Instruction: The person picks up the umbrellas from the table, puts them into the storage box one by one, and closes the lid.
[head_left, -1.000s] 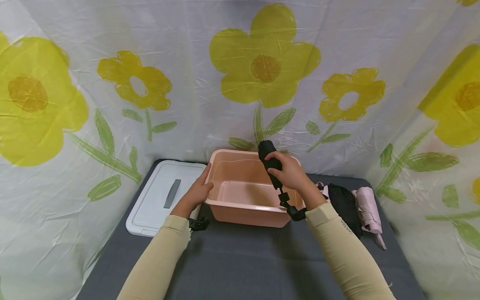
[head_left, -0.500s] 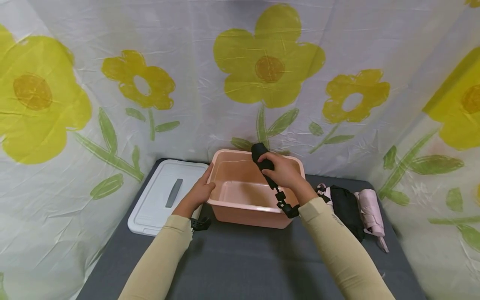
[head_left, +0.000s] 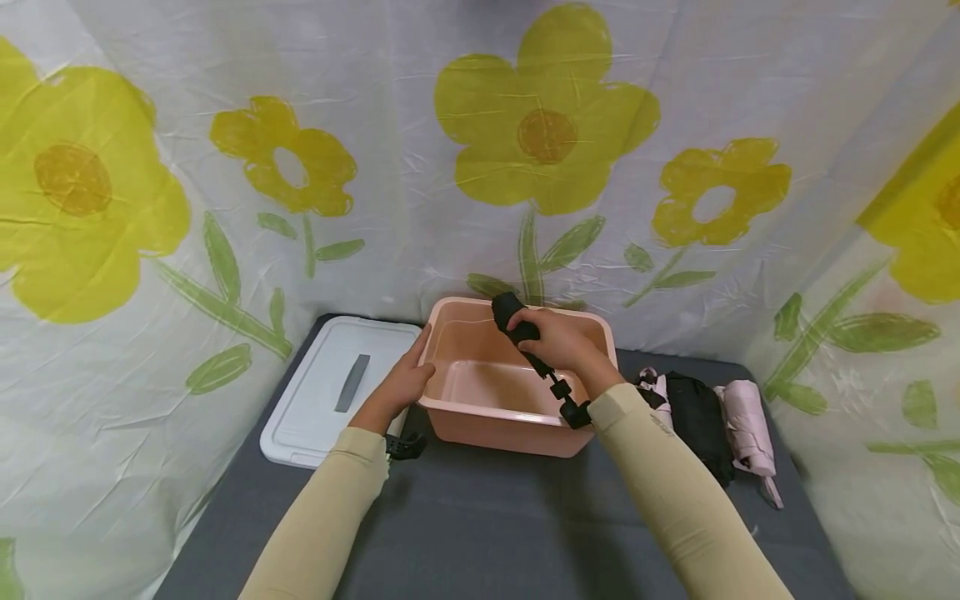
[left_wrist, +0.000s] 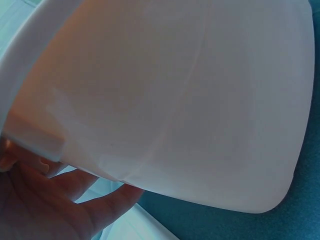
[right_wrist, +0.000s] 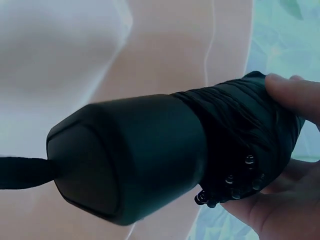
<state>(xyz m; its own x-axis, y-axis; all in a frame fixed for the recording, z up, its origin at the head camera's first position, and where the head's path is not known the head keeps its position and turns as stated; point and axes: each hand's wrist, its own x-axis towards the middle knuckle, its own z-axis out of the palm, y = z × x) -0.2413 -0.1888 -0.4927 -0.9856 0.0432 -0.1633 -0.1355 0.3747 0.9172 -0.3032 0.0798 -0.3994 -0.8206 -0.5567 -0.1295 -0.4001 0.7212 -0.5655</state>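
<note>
A pink plastic tub (head_left: pixel 502 429) stands near the back of the table, its top uncovered. At its left end my left hand (head_left: pixel 401 379) grips the rim; in the left wrist view, fingers (left_wrist: pixel 112 202) lie against the outside of the tub wall (left_wrist: pixel 190 100). My right hand (head_left: pixel 558 337) holds a folded black umbrella (head_left: pixel 517 327) slantwise above the tub. The right wrist view shows its smooth handle end (right_wrist: pixel 145 155) toward the camera, a strap (right_wrist: pixel 25 172) trailing from it, and the fingers around the gathered fabric.
A white lid (head_left: pixel 311 408) with a grey handle lies left of the tub. To the right are a pink folded umbrella (head_left: pixel 748 425) and a black fabric bundle (head_left: pixel 697 421). Behind the dark cloth-covered table (head_left: pixel 480 525) hangs a flowered curtain (head_left: pixel 420 167).
My right hand has carried the black umbrella leftward and slightly down over the tub, tilting it further. The left hand keeps its hold on the rim. The whole view has shifted a little.
</note>
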